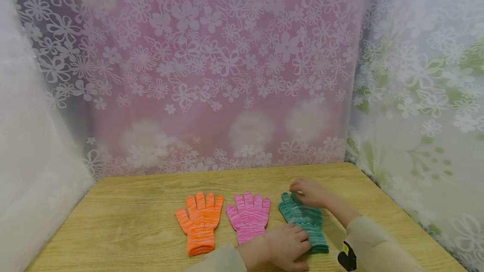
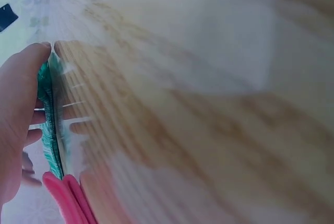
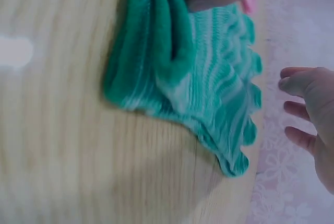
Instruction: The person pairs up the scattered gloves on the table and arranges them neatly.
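Note:
Three striped knit gloves lie on the table: an orange glove, a pink glove and a green glove. My left hand rests at the green glove's cuff end, its fingers spread over the lower part. That hand shows edge-on beside the green glove in the left wrist view. Near the green fingertips, my right hand has its fingers loosely bent and partly covers them. The right wrist view shows this hand apart from the glove, with nothing between its fingers.
The wood-grain table ends at a pink floral curtain behind. Pale sheets hang on both sides, the right-hand sheet with flowers and leaves. A small black device sits at the right sleeve.

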Tool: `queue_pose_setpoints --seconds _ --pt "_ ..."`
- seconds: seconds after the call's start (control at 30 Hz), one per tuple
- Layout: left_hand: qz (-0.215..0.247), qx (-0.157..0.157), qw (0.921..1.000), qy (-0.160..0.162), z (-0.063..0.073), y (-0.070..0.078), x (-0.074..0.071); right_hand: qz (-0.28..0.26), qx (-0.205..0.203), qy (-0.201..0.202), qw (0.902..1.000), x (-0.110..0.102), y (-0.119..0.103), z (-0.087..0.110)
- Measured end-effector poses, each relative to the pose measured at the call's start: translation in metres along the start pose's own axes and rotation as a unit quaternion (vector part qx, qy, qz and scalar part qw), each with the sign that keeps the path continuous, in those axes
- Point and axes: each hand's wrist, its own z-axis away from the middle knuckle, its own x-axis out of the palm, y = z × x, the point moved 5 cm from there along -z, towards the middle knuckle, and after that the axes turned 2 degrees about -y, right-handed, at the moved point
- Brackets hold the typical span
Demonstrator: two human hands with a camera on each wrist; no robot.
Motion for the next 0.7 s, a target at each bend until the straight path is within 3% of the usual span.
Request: queue_pose_setpoints --seconds 0.2,0.43,0.53,0.63,0.7 --pt "0.053 -0.029 0.9978 -0.028 0.002 -0.006 0.0 -0.036 0.017 0.0 0.9992 -0.009 0.006 0.02" --pt "0.082 -0.073 0.9939 -0.015 0.011 -0.016 -0.006 -0.056 0.03 -0.046 0.9969 -0.008 0.006 0.038" --pt "0.099 -0.115 0.9884 -0.006 0.024 -0.028 -0.01 -0.076 0.044 -0.06 0.9944 -0.004 0.006 0.041" --pt "0.112 -0.176 0.978 0.008 0.042 -0.045 -0.014 -0.082 0.053 -0.044 0.9943 -0.005 0.004 0.043" --pt "0.129 -0.221 0.9667 0.01 0.056 -0.057 -0.018 -0.073 0.07 -0.024 0.9946 -0.008 0.004 0.046"
